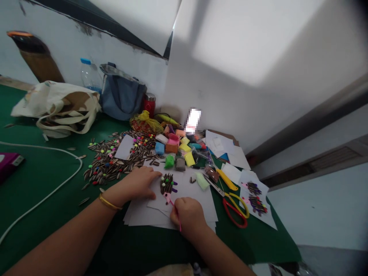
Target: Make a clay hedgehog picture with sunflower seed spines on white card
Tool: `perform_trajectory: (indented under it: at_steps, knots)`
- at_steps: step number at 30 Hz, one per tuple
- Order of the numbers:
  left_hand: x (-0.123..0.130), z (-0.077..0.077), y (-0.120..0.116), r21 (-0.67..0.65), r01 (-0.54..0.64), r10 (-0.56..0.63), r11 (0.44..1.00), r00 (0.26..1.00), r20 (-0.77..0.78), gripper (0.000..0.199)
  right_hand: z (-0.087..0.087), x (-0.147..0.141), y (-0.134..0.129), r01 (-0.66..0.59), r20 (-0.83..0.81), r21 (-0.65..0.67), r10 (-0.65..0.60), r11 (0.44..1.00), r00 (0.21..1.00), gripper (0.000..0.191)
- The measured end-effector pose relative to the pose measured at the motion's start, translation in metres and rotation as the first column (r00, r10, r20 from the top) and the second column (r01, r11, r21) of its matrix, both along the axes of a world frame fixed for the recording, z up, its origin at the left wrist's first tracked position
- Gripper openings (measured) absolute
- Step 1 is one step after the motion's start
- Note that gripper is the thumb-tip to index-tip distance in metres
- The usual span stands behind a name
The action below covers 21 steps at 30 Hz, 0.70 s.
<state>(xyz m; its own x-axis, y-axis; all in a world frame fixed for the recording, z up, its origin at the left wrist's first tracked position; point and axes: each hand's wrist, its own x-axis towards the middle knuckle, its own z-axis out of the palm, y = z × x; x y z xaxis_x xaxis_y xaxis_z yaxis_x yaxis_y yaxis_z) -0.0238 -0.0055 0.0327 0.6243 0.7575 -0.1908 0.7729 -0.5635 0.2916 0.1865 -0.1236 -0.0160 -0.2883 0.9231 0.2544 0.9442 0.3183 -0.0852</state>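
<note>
White paper sheets [138, 216] lie stacked on the green table. On the top sheet is a small hedgehog figure [166, 185] made of striped sunflower seeds, with a pink clay face, purple feet and a few coloured balls. My left hand [143, 182] rests flat on the paper beside the figure, fingers apart, holding nothing. A thin pink stick, like a clay modelling tool [179, 223], is pinched in my right hand [188, 216]. Its upper end is at the pink face; whether it touches I cannot tell.
Left of the paper spreads a heap of sunflower seeds [109, 166] with coloured balls. Behind are clay blocks [171, 148]. To the right lie scissors [235, 210], a yellow cutter [227, 179] and a sheet with two finished hedgehogs [258, 204]. A white cable [54, 191] crosses the left.
</note>
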Motion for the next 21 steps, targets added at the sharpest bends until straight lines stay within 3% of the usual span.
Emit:
perform_trajectory:
  at_steps: [7,13,15,17,21]
  knots:
    - [0.000,0.002,0.000,0.000,-0.004,0.004,1.000,1.000,-0.013,0.082,-0.001,0.000,0.000,0.000,-0.065,0.018,0.002,1.000,0.998,0.010]
    - [-0.003,0.003,0.000,-0.010,0.007,-0.007,1.000,1.000,0.022,0.077,0.017,0.025,0.001,-0.032,-0.158,-0.073,0.020,0.997,0.987,0.020]
    - [-0.003,0.004,0.001,-0.026,0.003,-0.002,1.000,0.999,0.033,0.075,0.022,0.039,0.006,0.005,-0.122,-0.071,-0.014,0.997,0.992,0.017]
    - [-0.005,0.006,0.002,-0.039,0.005,-0.002,0.999,0.999,0.054,0.069,0.023,0.052,0.012,0.040,-0.024,-0.055,-0.042,0.998,0.999,0.025]
    - [-0.007,0.006,0.004,-0.057,-0.007,0.012,0.998,0.995,0.104,0.042,0.024,0.070,0.022,0.081,0.181,-0.095,-0.062,0.992,0.982,0.034]
